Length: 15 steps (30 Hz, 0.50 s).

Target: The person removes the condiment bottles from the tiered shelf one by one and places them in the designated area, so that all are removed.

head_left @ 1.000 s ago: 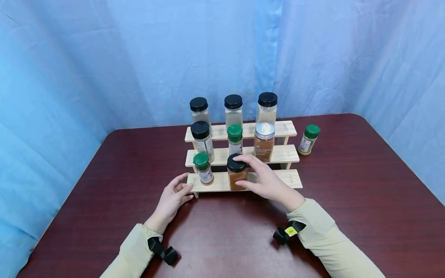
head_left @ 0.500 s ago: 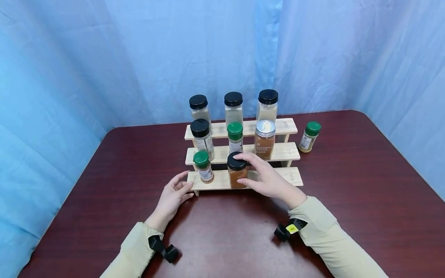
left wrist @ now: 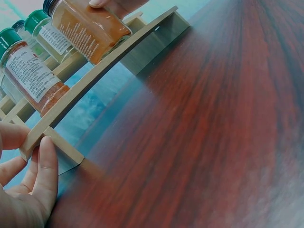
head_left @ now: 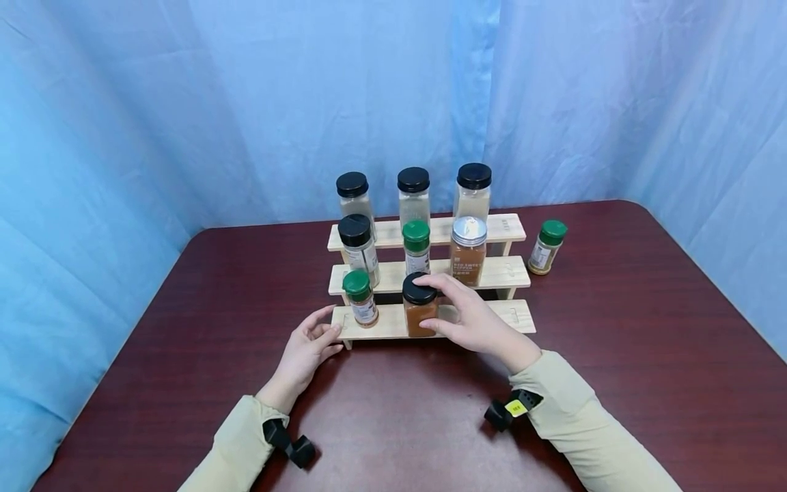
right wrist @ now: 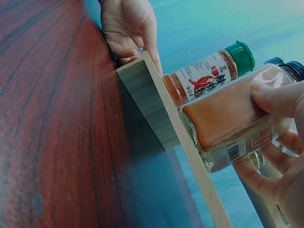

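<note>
A three-step wooden spice rack (head_left: 387, 328) stands on the table, with spice jars on each step. My left hand (head_left: 305, 348) pinches the left end of its lowest step, thumb above and fingers below in the left wrist view. In the middle of that step stands a square spice jar (head_left: 420, 320) of orange-brown powder with a black lid. My right hand (head_left: 476, 318) grips this jar from the right, thumb on its near side and a finger at the lid. Left of it is a small green-lidded spice jar (right wrist: 209, 76) with a chili picture on the label.
The middle step holds a black-lidded jar (head_left: 361, 256), a green-lidded jar (head_left: 417, 249) and a silver-lidded jar (head_left: 468, 256). Three black-lidded jars, one at the right (head_left: 473, 191), line the top step. Another green-lidded jar (head_left: 546, 248) stands on the table (head_left: 615, 307) right of the rack.
The head view shifts slightly up and down. Hands, jars and rack keep their places relative to each other.
</note>
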### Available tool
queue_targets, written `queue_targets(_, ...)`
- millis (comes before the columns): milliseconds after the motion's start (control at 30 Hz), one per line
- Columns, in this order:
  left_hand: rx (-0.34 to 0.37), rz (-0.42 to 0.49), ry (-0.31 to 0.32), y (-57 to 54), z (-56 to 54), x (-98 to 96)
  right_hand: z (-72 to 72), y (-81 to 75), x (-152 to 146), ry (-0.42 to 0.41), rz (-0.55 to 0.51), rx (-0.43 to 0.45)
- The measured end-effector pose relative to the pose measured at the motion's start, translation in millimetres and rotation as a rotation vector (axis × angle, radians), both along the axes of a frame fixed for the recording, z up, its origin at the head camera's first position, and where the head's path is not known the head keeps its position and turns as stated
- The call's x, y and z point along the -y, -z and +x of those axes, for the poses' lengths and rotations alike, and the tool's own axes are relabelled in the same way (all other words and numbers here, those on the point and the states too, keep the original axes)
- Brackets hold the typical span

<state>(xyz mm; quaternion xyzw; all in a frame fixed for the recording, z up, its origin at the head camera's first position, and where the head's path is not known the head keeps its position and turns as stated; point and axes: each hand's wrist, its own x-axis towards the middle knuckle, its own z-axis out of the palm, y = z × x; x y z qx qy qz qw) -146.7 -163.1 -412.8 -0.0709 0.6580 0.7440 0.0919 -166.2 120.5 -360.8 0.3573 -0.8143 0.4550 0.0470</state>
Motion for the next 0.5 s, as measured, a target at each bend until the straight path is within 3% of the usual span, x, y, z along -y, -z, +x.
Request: queue_targets(500,0.001,0.006,-0.006,0.7,-1.3,-1.0,-1.8,2.7,-1.6,0.004,-0.027,-0.102)
